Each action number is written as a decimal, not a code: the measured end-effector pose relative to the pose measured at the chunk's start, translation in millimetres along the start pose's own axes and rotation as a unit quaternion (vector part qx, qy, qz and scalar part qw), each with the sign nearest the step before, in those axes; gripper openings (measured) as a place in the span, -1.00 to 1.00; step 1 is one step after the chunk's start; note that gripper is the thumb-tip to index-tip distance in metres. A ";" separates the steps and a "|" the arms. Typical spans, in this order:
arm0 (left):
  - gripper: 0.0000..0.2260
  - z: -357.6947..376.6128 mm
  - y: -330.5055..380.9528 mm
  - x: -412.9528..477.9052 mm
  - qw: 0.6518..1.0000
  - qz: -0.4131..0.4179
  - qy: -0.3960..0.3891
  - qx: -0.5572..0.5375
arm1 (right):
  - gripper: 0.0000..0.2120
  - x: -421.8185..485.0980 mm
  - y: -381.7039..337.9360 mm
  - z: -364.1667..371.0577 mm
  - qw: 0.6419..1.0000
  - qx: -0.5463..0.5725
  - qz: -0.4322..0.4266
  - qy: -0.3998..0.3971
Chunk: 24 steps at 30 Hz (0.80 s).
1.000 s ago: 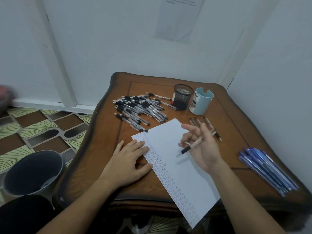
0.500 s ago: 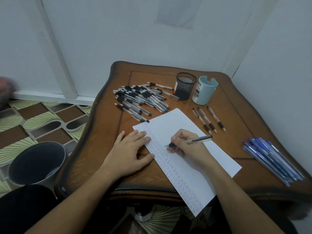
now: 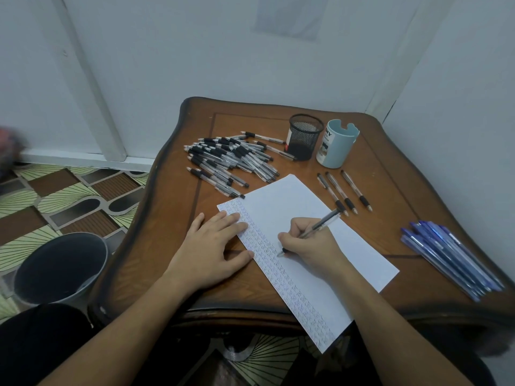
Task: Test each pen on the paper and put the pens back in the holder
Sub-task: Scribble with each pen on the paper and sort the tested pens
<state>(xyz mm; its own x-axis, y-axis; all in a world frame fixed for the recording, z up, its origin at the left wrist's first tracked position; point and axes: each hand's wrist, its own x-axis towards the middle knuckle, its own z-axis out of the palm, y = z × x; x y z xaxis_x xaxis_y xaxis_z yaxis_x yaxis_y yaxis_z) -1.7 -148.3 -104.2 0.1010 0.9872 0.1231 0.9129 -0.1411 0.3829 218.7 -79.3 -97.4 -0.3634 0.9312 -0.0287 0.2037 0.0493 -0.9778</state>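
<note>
A white sheet of paper lies slanted on the wooden table, its left margin filled with rows of small pen marks. My left hand rests flat on the sheet's left edge, fingers straight. My right hand grips a clear black-grip pen with its tip touching the paper beside the marks. A black mesh holder and a light blue cup holder stand at the back. A large pile of black pens lies left of the holders. Three pens lie right of the paper.
A bundle of blue pens lies near the table's right edge. A dark bucket stands on the patterned floor to the left. White walls close in behind and to the right.
My right hand came down from mid-air, turned the pen into a writing grip and moved its tip along the marks toward me. My left hand stayed on the paper.
</note>
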 end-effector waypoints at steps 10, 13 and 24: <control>-0.32 -0.5 0.5 -0.6 1.000 0.000 -0.007 0.005 | -0.55 0.9 -3.1 -0.7 1.000 0.000 0.011 -0.015; -0.34 0.3 -0.4 -0.4 1.000 0.002 -0.002 0.005 | -0.52 0.1 -3.4 0.4 1.000 -0.012 0.002 -0.008; -0.33 -0.1 0.4 -0.7 1.000 0.001 0.003 0.001 | -0.53 -1.1 -2.8 0.5 1.000 -0.028 -0.007 -0.004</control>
<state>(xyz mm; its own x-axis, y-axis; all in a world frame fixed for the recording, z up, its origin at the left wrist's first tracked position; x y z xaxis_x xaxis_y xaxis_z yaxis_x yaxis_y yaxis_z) -1.5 -149.0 -104.0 0.1015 0.9865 0.1288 0.9138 -0.1436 0.3798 218.1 -80.6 -94.7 -0.3738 0.9273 -0.0172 0.2496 0.0828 -0.9648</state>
